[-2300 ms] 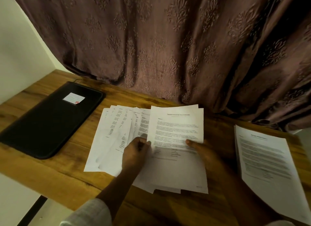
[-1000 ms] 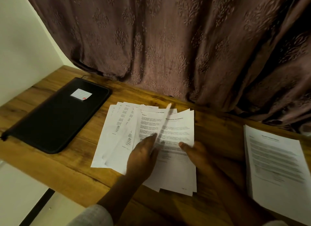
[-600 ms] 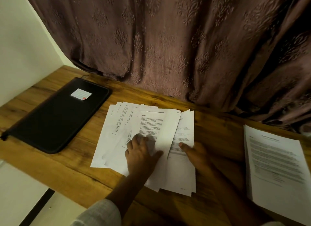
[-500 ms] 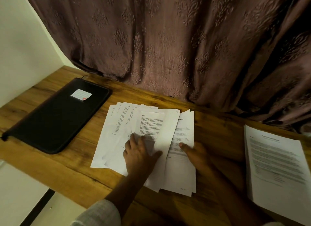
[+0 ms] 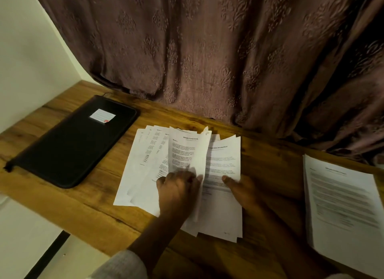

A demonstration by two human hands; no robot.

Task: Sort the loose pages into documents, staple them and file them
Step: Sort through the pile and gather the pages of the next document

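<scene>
— Where are the loose pages (image 5: pixel 137 174)?

— In the middle of the wooden table (image 5: pixel 93 208), overlapping in a fan with the print facing up. The fan spreads out to the left.

— And the hands?

— Both are on that fan. The left hand (image 5: pixel 178 192) comes in from the near edge, its forearm slanting up out of a pale sleeve (image 5: pixel 122 265). It is palm down with the knuckles up, and the fingers point away from the person over the left part of the fan. One sheet (image 5: pixel 200 158) stands up on its long edge, bowed, right against the thumb side of that hand.

— Does it grip the sheet?

— I cannot tell. The hand is blurred, so the thumb may be pinching the sheet or only propping it.

— The right one?

— The right hand (image 5: pixel 242 190) lies at the right edge of the pile, with its thumb stretched out flat on the top page. Its other fingers are out of sight, so I cannot tell whether it clasps the pile or only presses on it.

— What else is on the table?

— A black folder (image 5: pixel 70 145) with a white label (image 5: pixel 102 116) lies flat, well to the left of the fan. A separate stack (image 5: pixel 340 206) of printed pages lies well apart on the right. A brown patterned curtain (image 5: pixel 207 50) hangs behind.
</scene>
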